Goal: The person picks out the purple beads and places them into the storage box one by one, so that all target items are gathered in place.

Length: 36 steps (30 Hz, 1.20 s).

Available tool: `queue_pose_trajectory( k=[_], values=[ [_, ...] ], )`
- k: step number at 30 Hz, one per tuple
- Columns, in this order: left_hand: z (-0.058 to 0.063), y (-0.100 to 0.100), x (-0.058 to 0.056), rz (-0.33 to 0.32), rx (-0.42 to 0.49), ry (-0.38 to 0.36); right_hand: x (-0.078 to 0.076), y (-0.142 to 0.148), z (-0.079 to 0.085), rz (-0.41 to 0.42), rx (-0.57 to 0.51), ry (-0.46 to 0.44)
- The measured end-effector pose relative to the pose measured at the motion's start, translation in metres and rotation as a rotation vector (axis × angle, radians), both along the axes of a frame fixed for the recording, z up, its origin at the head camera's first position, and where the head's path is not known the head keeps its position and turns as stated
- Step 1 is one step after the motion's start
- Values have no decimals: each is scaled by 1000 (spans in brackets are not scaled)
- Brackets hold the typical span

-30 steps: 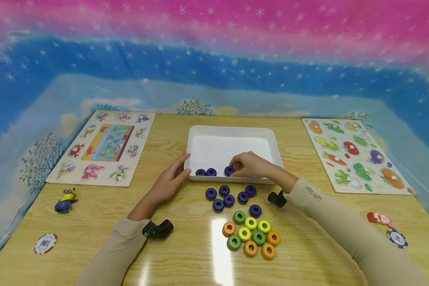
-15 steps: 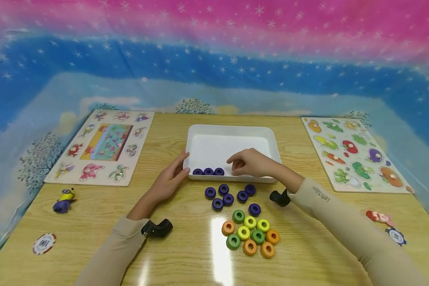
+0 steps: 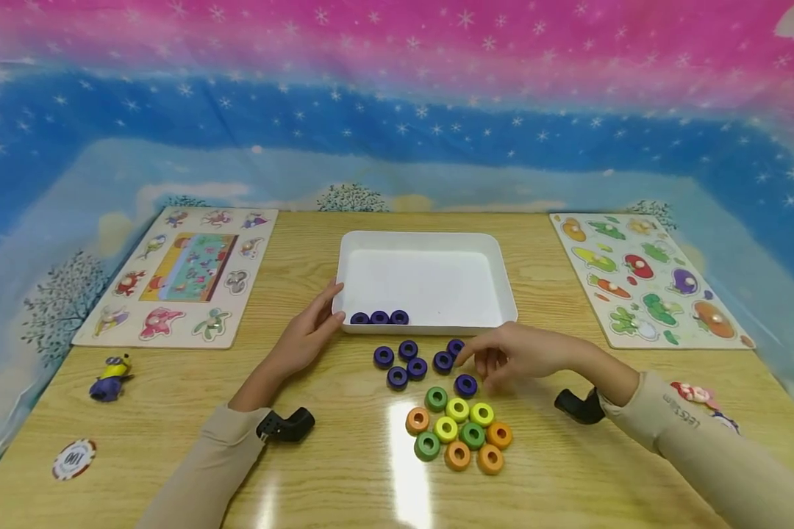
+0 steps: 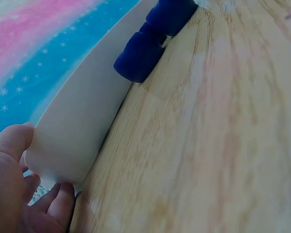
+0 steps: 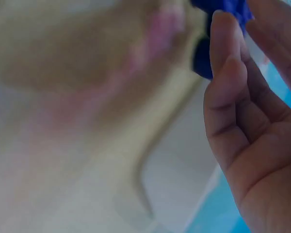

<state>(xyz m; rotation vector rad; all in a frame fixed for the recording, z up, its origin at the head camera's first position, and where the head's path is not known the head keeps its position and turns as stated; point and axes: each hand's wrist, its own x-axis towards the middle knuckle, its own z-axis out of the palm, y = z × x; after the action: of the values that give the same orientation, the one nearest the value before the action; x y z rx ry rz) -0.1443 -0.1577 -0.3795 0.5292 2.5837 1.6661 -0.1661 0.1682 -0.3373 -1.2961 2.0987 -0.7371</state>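
A white tray (image 3: 426, 286) sits at mid-table, with three purple rings (image 3: 380, 317) lined up along its front wall. My left hand (image 3: 304, 338) rests against the tray's front left corner, fingers along the side and thumb at the front; in the left wrist view the fingertips (image 4: 26, 133) touch its outer wall. My right hand (image 3: 523, 353) hovers in front of the tray with nothing in it, index finger extended and the others loosely bent. Its index tip reaches a pair of purple rings (image 3: 443, 361). Another purple ring (image 3: 465, 385) lies just below. Several more purple rings (image 3: 406, 369) lie to the left.
Nearer me is a cluster of green, yellow and orange rings (image 3: 459, 435). Picture puzzle boards flank the tray, sea animals (image 3: 172, 323) left and vegetables (image 3: 642, 279) right. A small yellow-and-blue figure (image 3: 110, 378) and a poker chip (image 3: 75, 460) lie at left.
My right hand set a purple ring beside the two in the tray, let it go, and moved out over the front wall to the rings on the table. My left hand stayed at the corner.
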Motion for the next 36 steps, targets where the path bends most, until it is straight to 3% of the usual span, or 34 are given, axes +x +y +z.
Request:
queue_pose_trajectory(
  k=[6, 11, 17, 21, 24, 30, 36],
  values=[
    [1, 0, 0, -6, 18, -10, 5, 0, -18, 14, -6, 22],
    [1, 0, 0, -3, 19, -13, 5, -4, -21, 19, -4, 79],
    [2, 1, 0, -5, 20, -8, -4, -3, -1, -51, -11, 75],
    [1, 1, 0, -6, 20, -8, -18, -6, 15, -101, -66, 103],
    [1, 1, 0, -7, 27, -8, -31, -11, 19, -147, -86, 119],
    [1, 2, -2, -8, 33, 3, -53, -22, 1, -262, -90, 138],
    [0, 1, -1, 7, 27, 7, -62, -39, -16, -267, -25, 137]
  ],
)
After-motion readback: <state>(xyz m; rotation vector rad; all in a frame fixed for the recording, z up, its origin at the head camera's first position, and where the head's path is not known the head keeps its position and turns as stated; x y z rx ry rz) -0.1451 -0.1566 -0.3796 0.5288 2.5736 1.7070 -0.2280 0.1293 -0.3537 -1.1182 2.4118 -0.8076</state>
